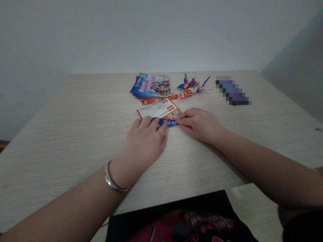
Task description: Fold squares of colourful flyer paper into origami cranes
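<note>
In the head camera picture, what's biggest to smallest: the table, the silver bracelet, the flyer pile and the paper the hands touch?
1. Table
2. Flyer pile and touched paper: too alike to rank, since the paper is partly covered
3. Silver bracelet, just a thin band

a person's bare left hand (pixel 145 139), a silver bangle (pixel 109 180) at its wrist, rests on the blue edge of a printed white-and-orange paper sheet (pixel 157 111); the right hand (pixel 203 125) touches its right end. beyond, on the pale wood-grain table (pixel 75 141), i see stacked blue-and-orange leaflets (pixel 151 88), colourful folded-paper cranes (pixel 188 93) and a pixelated dark purplish oblong (pixel 232 91).
</note>
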Demonstrator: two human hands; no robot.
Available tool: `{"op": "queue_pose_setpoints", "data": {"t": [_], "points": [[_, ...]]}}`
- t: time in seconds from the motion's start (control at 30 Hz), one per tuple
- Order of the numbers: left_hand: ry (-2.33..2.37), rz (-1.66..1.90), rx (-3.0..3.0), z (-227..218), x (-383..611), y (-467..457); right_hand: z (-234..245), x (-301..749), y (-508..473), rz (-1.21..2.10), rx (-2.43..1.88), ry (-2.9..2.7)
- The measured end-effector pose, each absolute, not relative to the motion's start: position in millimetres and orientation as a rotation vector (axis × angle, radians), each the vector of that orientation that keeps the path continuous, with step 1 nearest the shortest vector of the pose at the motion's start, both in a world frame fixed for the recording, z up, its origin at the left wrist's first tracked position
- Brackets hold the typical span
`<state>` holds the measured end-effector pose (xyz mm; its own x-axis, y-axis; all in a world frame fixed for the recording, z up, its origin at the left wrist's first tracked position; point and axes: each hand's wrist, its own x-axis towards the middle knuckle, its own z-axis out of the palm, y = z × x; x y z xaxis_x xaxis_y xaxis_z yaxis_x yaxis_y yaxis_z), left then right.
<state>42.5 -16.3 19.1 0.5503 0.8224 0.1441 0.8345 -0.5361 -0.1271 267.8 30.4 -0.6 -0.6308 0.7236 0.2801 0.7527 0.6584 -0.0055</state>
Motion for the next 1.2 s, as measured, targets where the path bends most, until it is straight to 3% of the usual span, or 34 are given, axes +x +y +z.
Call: {"op": "queue_pose_setpoints", "data": {"t": [1.2], "points": [[-1.28, -0.127, -2.807, 4, 41, -10, 7, 281, 38, 0.031, -1.129, -2.664]]}}
